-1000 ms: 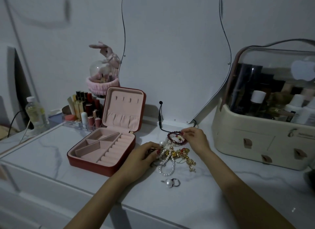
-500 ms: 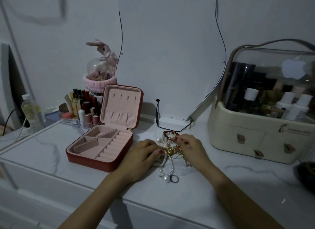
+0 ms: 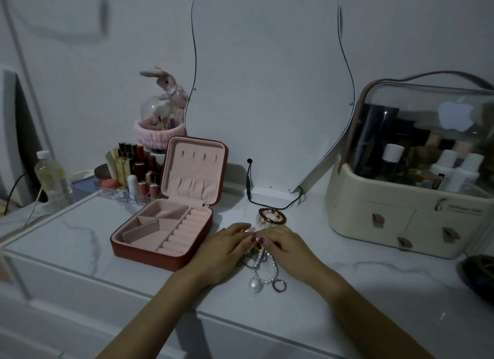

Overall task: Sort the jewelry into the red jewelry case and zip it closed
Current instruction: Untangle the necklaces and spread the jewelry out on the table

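Barely starting — red jewelry case (image 3: pixel 163 233) lying open, compartments bare; jewelry pile (image 3: pixel 263 262) sitting just right of it, both hands' fingers (image 3: pixel 240 234) curling into the tangle — pinching what, cannot tell.

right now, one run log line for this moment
stage: sorting not begun | left hand, right hand: both on jewelry pile | red jewelry case: open, empty | red bead bracelet: on tabletop

White marble tabletop (image 3: pixel 80 235): open red jewelry case (image 3: pixel 163 241), jewelry pile (image 3: pixel 263 262), cosmetics organizer (image 3: pixel 406 214).
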